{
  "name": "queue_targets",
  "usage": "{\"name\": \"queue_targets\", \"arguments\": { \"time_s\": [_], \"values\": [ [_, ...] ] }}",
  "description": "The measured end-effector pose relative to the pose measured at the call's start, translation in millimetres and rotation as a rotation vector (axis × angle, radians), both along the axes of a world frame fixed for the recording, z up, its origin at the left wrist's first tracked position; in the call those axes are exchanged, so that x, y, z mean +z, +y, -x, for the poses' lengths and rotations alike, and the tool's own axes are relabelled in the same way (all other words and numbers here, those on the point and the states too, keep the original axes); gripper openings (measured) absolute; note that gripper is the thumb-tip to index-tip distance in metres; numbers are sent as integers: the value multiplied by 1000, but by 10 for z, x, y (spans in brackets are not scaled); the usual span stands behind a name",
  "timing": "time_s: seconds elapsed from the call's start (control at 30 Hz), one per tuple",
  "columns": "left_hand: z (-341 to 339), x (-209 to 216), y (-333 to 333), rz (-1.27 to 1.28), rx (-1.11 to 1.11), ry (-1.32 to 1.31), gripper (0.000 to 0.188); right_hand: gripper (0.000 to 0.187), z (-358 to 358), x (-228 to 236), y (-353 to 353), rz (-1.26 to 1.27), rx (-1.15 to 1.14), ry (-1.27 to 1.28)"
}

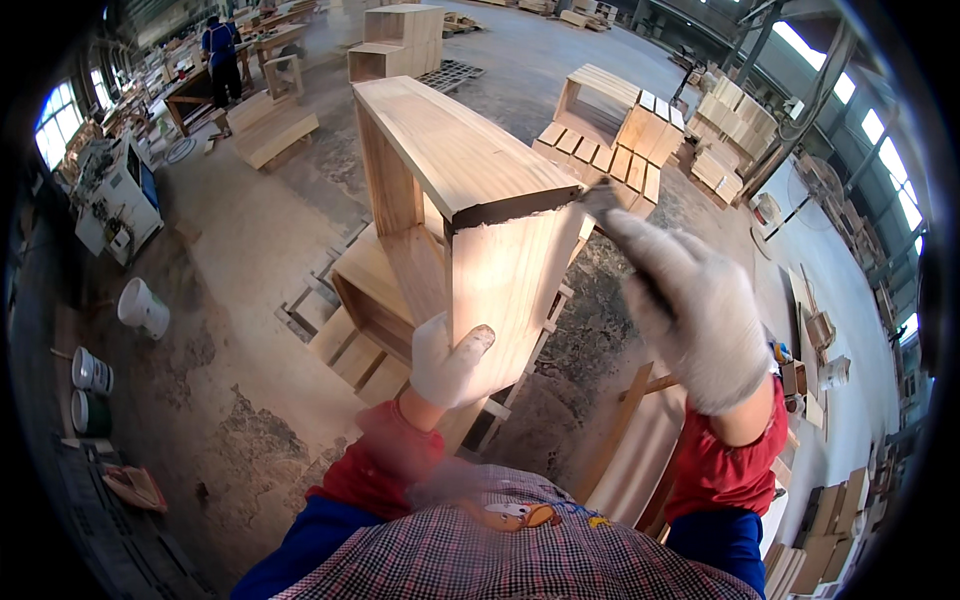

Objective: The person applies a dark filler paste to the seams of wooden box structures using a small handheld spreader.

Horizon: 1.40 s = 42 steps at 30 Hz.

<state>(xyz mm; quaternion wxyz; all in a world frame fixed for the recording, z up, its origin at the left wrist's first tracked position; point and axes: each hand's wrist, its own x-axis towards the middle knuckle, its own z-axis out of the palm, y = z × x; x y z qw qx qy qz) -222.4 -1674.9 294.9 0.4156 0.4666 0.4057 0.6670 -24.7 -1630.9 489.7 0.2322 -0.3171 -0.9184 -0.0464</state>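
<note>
A pale wooden open box point(505, 290) stands upright before me, on top of another wooden box point(365, 290). Along the edge where its top panel meets the near panel runs a dark brown smeared strip point(515, 207). My left hand point(443, 362), in a white glove with a stained thumb, grips the near panel's left edge, thumb on the outer face and fingers partly hidden. My gloved right hand point(700, 310) is at the strip's right end, its dark-tipped forefinger reaching the corner. The other fingers curl under the palm around something dark that I cannot make out.
Slatted wooden boxes point(610, 140) stand beyond to the right, and another box point(397, 45) at the back. White buckets point(143, 308) and a machine cabinet point(120, 200) are at the left. A person in blue point(220, 55) stands far left. Planks point(615, 430) lie near my right arm.
</note>
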Motion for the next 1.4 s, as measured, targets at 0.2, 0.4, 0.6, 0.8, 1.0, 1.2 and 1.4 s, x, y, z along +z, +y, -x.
{"name": "queue_targets", "arguments": {
  "time_s": [0.2, 0.4, 0.6, 0.8, 1.0, 1.2, 1.4],
  "values": [
    [43, -170, 66, -32, 102, 209, 25, 60, 433, -81, -255, -57, 110, -61],
    [9, -107, 43, -9, 74, 135, 27, 60, 300, -124, -46, -136, -31, -72],
    [43, -94, 16, 22, 63, 141, 26, 52, 68, -136, 73, -95, 88, 17],
    [35, -125, 33, -49, 64, 125, 22, 52, 357, -86, -157, -9, 247, -53],
    [54, -157, 14, -24, 132, 115, 21, 50, 206, -8, 22, -33, 192, -107],
    [-1, -138, 41, -20, 113, 80, 22, 44, -363, -76, 441, 132, 160, 55],
    [226, 30, 183, -113, 273, 274, 22, 46, -459, -348, 162, 519, 128, 339]
  ]
}}
